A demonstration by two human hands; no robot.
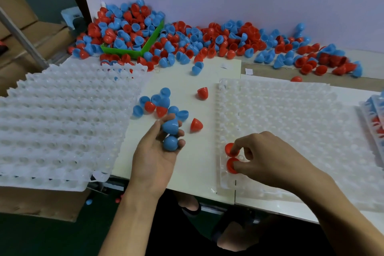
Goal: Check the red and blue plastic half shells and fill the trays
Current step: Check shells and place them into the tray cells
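My left hand (154, 158) lies palm up over the cream board and holds two blue half shells (170, 134). My right hand (268, 157) rests on the near left corner of the clear tray (291, 122). Its fingers press two red half shells (230, 157) into neighbouring pockets, open sides up. A small cluster of blue and red shells (160, 105) lies just beyond my left hand. Two single red shells (196, 125) lie nearby. A large heap of red and blue shells (187, 41) runs along the back wall.
A stack of empty clear trays (58, 118) sits at the left, over a cardboard box. A green bin (145, 48) stands inside the heap. A tray with shells in it (374, 118) shows at the right edge. The table's front edge runs just under my wrists.
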